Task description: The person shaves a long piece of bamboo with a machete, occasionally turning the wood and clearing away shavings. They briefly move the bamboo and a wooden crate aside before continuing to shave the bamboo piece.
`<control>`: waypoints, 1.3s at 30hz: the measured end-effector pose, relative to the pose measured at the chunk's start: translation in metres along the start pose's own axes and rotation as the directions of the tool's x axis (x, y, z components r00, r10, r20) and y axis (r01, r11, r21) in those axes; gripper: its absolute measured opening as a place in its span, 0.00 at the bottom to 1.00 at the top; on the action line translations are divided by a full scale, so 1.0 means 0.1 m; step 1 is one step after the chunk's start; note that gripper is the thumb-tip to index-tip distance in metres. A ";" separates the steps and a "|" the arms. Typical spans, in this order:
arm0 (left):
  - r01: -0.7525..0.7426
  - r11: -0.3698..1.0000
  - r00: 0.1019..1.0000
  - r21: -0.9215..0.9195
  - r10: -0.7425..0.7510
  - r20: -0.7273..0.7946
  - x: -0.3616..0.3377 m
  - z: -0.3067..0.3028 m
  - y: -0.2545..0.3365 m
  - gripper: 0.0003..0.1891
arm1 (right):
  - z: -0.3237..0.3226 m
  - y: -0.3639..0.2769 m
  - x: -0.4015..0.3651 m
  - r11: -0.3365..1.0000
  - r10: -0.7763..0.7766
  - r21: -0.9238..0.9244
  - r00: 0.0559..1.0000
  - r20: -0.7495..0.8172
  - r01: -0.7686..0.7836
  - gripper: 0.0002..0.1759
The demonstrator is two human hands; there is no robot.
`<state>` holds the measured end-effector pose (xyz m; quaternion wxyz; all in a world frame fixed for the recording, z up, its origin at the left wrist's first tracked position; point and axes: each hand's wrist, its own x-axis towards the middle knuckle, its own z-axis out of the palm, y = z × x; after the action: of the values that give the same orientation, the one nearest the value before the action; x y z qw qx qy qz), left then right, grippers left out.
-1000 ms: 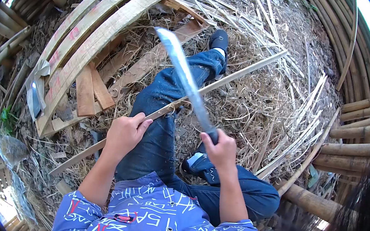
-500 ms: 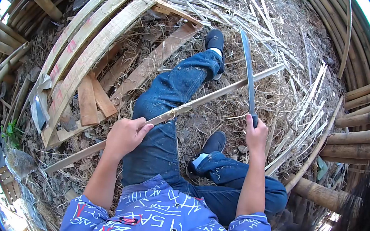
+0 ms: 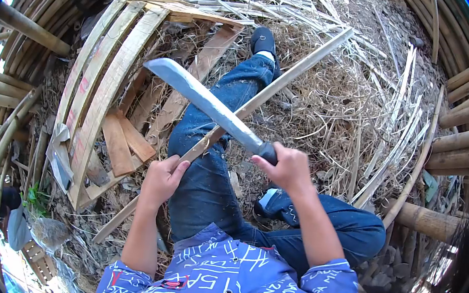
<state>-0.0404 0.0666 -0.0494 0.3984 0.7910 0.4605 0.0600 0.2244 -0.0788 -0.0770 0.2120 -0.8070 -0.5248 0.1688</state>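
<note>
My right hand is wrapped round the black handle of a machete, whose broad blade points up and to the left. The blade lies across a long bamboo strip in this view, over my bent knee. My left hand grips that strip near its lower part, thumb on top. From there the strip slants up to the right past my shoe, and its lower end shows left of my forearm. A rough, pale nick marks the strip just above my left hand.
A slatted wooden pallet leans at the left, with loose short boards beside it. Curly shavings and thin split strips cover the ground. Bamboo poles line both sides, and a thick pole lies at the right.
The machete has swung from upright at the right to a leftward slant across the strip. My right hand has moved left, and the strip now stands at a steeper angle.
</note>
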 end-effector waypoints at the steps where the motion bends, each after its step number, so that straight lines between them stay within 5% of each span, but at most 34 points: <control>1: 0.000 1.000 1.000 -0.015 0.000 0.000 0.00 0.00 -0.01 0.20 | -0.09 0.03 0.03 0.999 0.003 -0.042 1.000 -0.018 -0.004 0.34; 3: -0.008 1.000 1.000 -0.019 0.008 0.004 0.01 -0.02 -0.04 0.19 | -0.18 0.25 0.09 0.995 0.063 -0.076 0.997 -0.055 -0.067 0.33; 6: -0.019 1.000 1.000 -0.013 0.019 0.017 0.01 -0.02 -0.02 0.19 | -0.45 0.62 0.21 0.929 0.367 0.079 0.927 -0.079 -0.362 0.31; 12: -0.057 0.991 0.998 0.120 0.053 0.039 0.04 -0.08 0.12 0.19 | -0.37 0.77 0.11 0.888 0.437 0.224 0.888 -0.144 -0.400 0.28; 15: -0.056 0.995 0.998 0.084 0.052 0.045 0.02 -0.04 0.04 0.19 | -0.23 0.45 0.00 0.827 0.397 0.478 0.909 -0.125 -0.295 0.26; 17: -0.022 0.998 0.999 -0.061 0.024 0.030 0.04 0.02 -0.05 0.19 | -0.22 0.19 -0.02 0.838 0.316 0.483 0.948 -0.046 -0.256 0.25; 20: -0.042 0.995 0.999 -0.093 0.041 -0.011 0.03 0.06 -0.13 0.19 | -0.10 -0.08 -0.03 0.897 0.249 0.377 0.968 0.002 -0.231 0.30; 22: -0.063 0.993 0.998 -0.103 0.061 -0.025 0.02 0.09 -0.18 0.18 | -0.03 -0.14 0.00 0.999 0.042 0.019 0.999 -0.012 -0.041 0.34; 26: -0.063 0.996 0.998 -0.067 0.063 -0.014 0.03 0.02 -0.12 0.18 | -0.19 0.12 0.19 0.992 0.011 -0.123 0.999 -0.039 -0.016 0.35; 27: -0.063 0.996 0.998 -0.064 0.062 -0.018 0.01 0.01 -0.14 0.18 | -0.15 0.31 0.23 0.994 0.015 -0.104 0.990 -0.142 -0.030 0.35; 29: -0.069 0.996 0.998 -0.063 0.068 -0.019 0.03 0.02 -0.15 0.17 | -0.36 0.52 0.35 0.950 0.312 0.065 0.942 -0.121 -0.306 0.34; 30: -0.065 0.996 0.998 -0.059 0.065 -0.002 0.03 0.01 -0.09 0.17 | -0.38 0.68 0.40 0.938 0.329 0.182 0.919 -0.215 -0.294 0.33; 34: -0.071 0.997 0.997 0.013 0.071 0.011 0.07 -0.02 0.09 0.17 | -0.36 0.74 0.31 0.916 0.396 0.127 0.911 -0.113 -0.382 0.33; 39: -0.057 0.997 0.998 -0.057 0.058 0.017 0.07 0.02 -0.09 0.19 | -0.23 0.21 0.04 0.873 0.315 0.408 0.948 -0.056 -0.266 0.31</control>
<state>-0.0416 0.0728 -0.0589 0.4232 0.7927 0.4319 0.0770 0.2538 -0.0869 -0.0682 0.3739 -0.8258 -0.3388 0.2519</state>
